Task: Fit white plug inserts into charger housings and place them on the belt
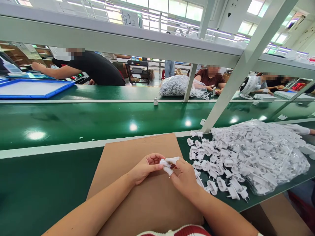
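Over a brown cardboard sheet (147,203), both my hands meet around a small white plug piece (164,162) with metal showing at its right side. My left hand (145,168) pinches it from the left between thumb and fingers. On the other side, my right hand (185,177) grips it with thumb and forefinger, both wearing white finger cots. My fingers partly cover the piece. Right of my right hand lie many loose white plug pieces (221,184) with pins, spilling from a clear plastic bag (261,154) full of them.
A green conveyor belt (103,118) runs across beyond the cardboard, with a white plug (156,101) standing on its far edge. A slanted metal post (228,95) rises beside the pile. A co-worker's gloved hand (299,128) is at the bag's right. Other people work across the belt.
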### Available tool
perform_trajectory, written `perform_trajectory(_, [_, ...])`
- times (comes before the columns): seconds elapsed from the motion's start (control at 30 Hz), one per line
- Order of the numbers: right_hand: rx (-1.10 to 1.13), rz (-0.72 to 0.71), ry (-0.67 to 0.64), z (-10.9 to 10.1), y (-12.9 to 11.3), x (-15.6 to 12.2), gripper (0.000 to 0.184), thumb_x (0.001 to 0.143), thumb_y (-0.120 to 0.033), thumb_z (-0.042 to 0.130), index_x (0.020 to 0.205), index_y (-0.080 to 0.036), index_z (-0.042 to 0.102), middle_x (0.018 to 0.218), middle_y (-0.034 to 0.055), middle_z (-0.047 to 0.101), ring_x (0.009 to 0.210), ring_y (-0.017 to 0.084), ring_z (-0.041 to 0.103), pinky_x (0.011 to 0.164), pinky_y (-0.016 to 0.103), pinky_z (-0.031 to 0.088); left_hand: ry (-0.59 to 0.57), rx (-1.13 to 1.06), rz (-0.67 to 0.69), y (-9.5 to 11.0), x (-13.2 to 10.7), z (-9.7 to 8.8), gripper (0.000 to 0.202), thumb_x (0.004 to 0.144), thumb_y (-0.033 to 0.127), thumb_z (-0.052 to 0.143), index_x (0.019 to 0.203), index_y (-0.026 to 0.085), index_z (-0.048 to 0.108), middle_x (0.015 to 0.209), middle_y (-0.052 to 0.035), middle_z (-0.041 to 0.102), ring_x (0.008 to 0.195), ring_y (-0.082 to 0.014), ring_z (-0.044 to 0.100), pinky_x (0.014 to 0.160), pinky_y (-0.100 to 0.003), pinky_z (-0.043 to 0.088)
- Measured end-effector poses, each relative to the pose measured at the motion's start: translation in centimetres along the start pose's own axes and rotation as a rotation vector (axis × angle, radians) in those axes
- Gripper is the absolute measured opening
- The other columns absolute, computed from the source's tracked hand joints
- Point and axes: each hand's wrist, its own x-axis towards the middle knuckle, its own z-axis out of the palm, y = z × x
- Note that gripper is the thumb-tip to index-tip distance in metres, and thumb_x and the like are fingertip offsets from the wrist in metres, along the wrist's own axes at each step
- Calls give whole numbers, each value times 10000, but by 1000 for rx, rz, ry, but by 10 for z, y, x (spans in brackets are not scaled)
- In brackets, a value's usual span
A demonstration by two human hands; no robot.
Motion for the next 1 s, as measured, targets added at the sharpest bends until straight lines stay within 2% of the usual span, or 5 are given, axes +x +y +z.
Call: perform_trajectory(1.0, [5, 22, -21, 0, 2, -1, 262, 960, -254, 648, 1206, -272, 738, 1046, 49, 784, 886, 185, 742, 815, 306, 591, 12, 11, -12, 2, 0, 2, 340, 766, 309, 945, 1035, 196, 771, 1065, -61, 754, 988, -186, 672, 966, -308, 514])
